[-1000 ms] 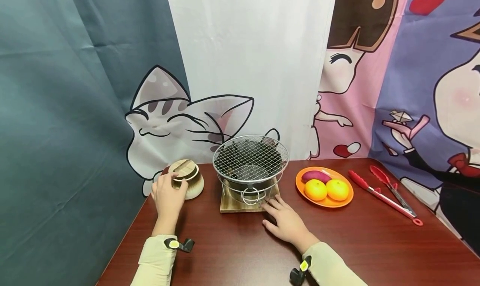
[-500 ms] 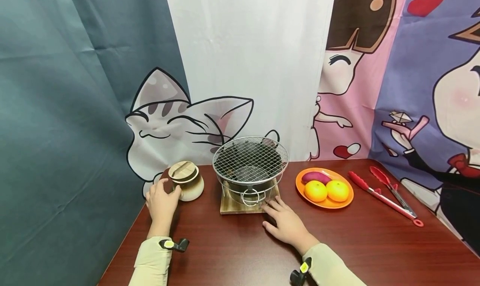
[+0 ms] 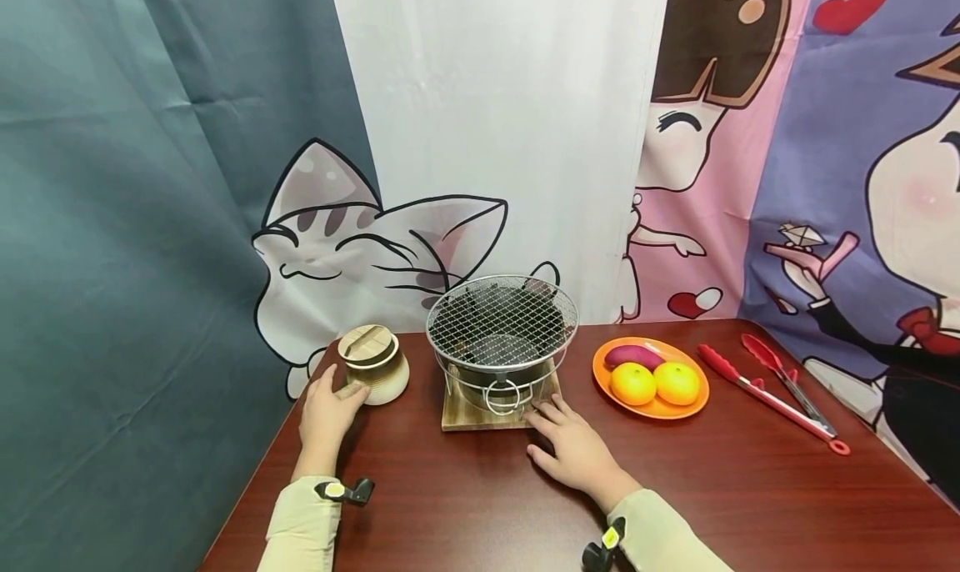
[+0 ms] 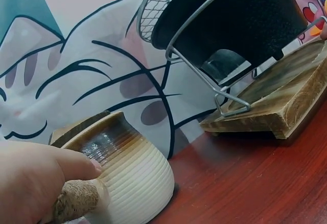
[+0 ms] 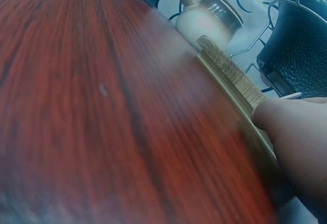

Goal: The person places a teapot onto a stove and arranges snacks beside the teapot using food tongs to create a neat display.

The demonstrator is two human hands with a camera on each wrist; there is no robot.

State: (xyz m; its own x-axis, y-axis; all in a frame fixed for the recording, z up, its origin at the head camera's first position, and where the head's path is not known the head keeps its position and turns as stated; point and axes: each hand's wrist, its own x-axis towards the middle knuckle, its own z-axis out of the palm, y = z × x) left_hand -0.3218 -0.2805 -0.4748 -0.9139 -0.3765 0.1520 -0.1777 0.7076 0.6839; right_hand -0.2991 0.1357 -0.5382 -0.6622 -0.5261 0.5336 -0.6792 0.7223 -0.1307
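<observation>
A small ceramic pot (image 3: 384, 378), brown above and ribbed cream below, stands upright at the left under a wooden lid (image 3: 365, 343). My left hand (image 3: 326, 418) holds it by its twine-wrapped side handle (image 4: 76, 201), a digit touching the pot wall; the other fingers are mostly hidden. In the middle, a round stove (image 3: 495, 372) with a wire mesh grill (image 3: 498, 318) sits on a wooden board (image 3: 465, 418). At the board's front right edge rests my right hand (image 3: 573, 447), fingers spread and fairly straight, fingertips by the stove's wire stand. Nothing is gripped there.
To the right, an orange plate (image 3: 611, 393) carries a purple sweet potato (image 3: 633, 355) and two oranges (image 3: 654, 383). Red-handled tongs (image 3: 780, 401) lie beyond it on the dark red table (image 3: 480, 505). A printed curtain (image 3: 517, 122) hangs right behind the table.
My left hand has come down off the pot's lid, passed to its left side, and taken the handle. The right hand, stove and plate have stayed in place.
</observation>
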